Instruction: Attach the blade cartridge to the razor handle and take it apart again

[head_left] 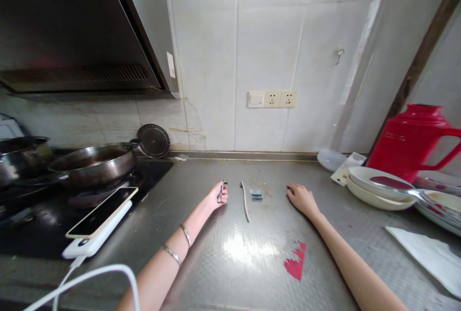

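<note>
My left hand (218, 195) is closed around a small black-and-silver object (221, 193), held just over the metal counter (266, 234); its kind is too small to make out. To its right lies a thin whitish stick (245, 200) with a dark top end, slightly bent. Beside the stick is a small clear packet (256, 195) with dark teal strips. Farther right, my right hand (301, 197) rests palm down on the counter, fingers lying loosely and holding nothing visible.
A torn red scrap (296, 262) lies near the front. At left, a pan (97, 164) stands on the stove, with a phone (103, 212) on a white power bank (97, 244). Stacked plates (382, 196), a white paper (428, 253) and a red thermos (410, 143) are at right.
</note>
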The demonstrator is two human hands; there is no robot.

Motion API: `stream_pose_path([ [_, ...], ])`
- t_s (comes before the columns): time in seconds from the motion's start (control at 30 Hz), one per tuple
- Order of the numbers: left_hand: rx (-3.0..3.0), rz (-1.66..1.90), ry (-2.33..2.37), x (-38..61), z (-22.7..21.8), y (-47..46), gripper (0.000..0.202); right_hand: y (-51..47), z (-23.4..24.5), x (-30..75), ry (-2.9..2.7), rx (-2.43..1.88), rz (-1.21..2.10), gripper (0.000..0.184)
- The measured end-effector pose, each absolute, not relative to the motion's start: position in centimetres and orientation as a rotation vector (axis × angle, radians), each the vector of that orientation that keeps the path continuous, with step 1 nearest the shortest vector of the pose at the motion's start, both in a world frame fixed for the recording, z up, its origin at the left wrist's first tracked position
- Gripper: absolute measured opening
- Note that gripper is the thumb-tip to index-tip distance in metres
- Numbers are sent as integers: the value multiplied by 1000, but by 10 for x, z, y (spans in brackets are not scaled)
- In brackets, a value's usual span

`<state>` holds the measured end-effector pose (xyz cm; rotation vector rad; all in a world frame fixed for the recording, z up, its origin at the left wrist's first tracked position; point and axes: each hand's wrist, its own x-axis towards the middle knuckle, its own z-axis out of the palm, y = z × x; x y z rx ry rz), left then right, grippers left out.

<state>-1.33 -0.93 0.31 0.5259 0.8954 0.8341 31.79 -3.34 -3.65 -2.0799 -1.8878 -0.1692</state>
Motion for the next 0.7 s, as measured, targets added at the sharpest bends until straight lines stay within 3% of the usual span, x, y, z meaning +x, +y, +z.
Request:
stream_pose_path([
  [0.3,452,799,847,-14,4,-7,28,-33,-37,319,-1887,-2067,-149,37],
  [0.7,515,793,860,-14,-5,-7,42,-32,-37,319,-1893,-2083,-166,39],
])
